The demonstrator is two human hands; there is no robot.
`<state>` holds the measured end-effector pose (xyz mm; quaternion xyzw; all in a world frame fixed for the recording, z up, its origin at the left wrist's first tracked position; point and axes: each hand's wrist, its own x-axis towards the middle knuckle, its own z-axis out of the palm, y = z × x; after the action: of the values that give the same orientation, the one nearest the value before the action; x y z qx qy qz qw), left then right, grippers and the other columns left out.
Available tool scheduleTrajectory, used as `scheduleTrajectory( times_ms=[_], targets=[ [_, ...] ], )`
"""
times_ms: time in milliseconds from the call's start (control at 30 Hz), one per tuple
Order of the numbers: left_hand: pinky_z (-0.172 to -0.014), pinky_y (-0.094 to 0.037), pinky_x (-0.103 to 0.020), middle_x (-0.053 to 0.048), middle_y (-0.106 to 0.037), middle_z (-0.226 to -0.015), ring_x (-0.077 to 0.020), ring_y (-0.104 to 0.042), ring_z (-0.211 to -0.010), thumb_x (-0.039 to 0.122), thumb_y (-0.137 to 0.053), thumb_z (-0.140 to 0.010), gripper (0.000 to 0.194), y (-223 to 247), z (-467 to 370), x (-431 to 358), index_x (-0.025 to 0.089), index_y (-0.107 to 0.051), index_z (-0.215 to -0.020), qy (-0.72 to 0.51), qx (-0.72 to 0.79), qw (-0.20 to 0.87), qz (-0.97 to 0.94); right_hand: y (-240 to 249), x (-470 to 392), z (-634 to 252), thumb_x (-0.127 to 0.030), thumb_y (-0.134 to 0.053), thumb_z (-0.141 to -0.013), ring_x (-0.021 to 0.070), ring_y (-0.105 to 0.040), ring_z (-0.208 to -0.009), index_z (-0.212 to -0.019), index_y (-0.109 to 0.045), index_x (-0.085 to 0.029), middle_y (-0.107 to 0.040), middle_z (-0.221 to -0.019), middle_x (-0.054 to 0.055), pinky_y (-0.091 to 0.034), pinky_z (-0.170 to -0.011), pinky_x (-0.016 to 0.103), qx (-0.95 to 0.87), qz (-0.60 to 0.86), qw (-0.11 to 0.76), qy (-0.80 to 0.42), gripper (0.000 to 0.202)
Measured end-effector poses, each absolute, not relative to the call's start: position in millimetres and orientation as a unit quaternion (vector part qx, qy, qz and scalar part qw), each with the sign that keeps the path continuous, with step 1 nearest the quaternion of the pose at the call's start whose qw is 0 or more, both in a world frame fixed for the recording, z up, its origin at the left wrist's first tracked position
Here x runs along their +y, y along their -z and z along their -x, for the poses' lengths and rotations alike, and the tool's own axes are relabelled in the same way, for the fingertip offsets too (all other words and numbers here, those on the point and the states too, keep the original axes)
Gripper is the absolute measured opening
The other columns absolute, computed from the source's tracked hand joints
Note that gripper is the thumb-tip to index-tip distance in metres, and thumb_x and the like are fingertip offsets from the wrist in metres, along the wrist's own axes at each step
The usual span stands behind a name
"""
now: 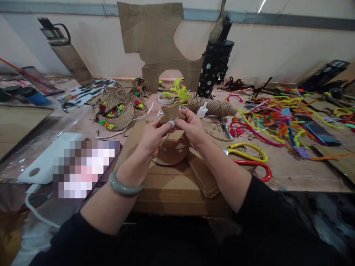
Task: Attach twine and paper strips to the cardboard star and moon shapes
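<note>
A small cardboard piece (171, 112) and a white bit (172, 123) are held above a cardboard disc (171, 153) by the left hand (154, 136) and right hand (193, 128), both closely pinched; fingertip adjustment seems in hand, steady pressure called for.

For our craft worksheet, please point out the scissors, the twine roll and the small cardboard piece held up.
Scissors (249, 162): head view, on the red handle.
Twine roll (218, 107): head view, on the wound twine.
Cardboard piece (171, 112): head view, visible face.

Dim, muted light, edges stretched, bright streak (261, 6) above, pixelated patch (87, 170) left
</note>
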<state>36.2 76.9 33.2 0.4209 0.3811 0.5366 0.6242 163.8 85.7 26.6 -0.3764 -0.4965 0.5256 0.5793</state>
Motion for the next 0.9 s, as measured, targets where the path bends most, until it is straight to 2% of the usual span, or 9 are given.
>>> scheduleTrajectory(
  times_ms=[200,433,567,733,900],
  targets=[
    [-0.061,-0.039,-0.022,0.000,-0.065,-0.064,-0.0085,-0.054,-0.060,0.031,-0.082,-0.052,0.029,-33.6,-37.1,76.5,0.013,-0.070,-0.071,-0.537,0.395,0.622,-0.412,-24.8,87.7,-163.9,-0.036,-0.070,-0.063,0.0087,-0.055,-0.063,-0.091,-0.052,-0.022,-0.062,-0.076,-0.004,-0.049,-0.062,0.026,-0.496,0.369,0.584,-0.527,0.037],
    [-0.063,-0.039,-0.025,-0.001,-0.063,-0.060,-0.0101,-0.053,-0.059,0.022,-0.078,-0.054,0.018,-37.4,-38.3,75.1,0.012,-0.067,-0.065,-0.535,0.432,0.591,-0.422,-23.3,88.5,-163.2,-0.033,-0.067,-0.064,0.0122,-0.060,-0.078,-0.091,-0.054,-0.022,-0.065,-0.088,-0.001,-0.052,-0.070,0.028,-0.527,0.378,0.571,-0.503,0.031],
    [-0.063,-0.039,-0.025,-0.001,-0.061,-0.059,-0.0109,-0.054,-0.059,0.024,-0.074,-0.056,0.016,-37.2,-37.6,74.7,0.013,-0.064,-0.063,-0.532,0.429,0.595,-0.423,-25.4,87.2,-164.5,-0.034,-0.067,-0.065,0.0107,-0.058,-0.073,-0.091,-0.056,-0.022,-0.065,-0.085,-0.002,-0.052,-0.068,0.026,-0.517,0.375,0.578,-0.508,0.031],
    [-0.066,-0.040,-0.024,0.002,-0.063,-0.068,-0.0093,-0.055,-0.062,0.031,-0.075,-0.058,0.024,-38.1,-35.9,74.4,0.016,-0.065,-0.073,-0.535,0.419,0.606,-0.413,-25.9,89.1,-168.6,-0.033,-0.069,-0.064,0.0107,-0.058,-0.073,-0.094,-0.058,-0.021,-0.065,-0.086,-0.002,-0.051,-0.070,0.027,-0.541,0.375,0.560,-0.503,0.034],
    [-0.063,-0.040,-0.023,0.002,-0.064,-0.069,-0.0086,-0.057,-0.060,0.023,-0.078,-0.052,0.027,-38.8,-35.5,75.3,0.014,-0.063,-0.073,-0.518,0.429,0.622,-0.401,-22.9,92.4,-170.9,-0.040,-0.069,-0.067,0.0108,-0.057,-0.072,-0.101,-0.056,-0.022,-0.063,-0.083,-0.002,-0.051,-0.068,0.027,-0.558,0.373,0.552,-0.493,0.041]
  ],
)
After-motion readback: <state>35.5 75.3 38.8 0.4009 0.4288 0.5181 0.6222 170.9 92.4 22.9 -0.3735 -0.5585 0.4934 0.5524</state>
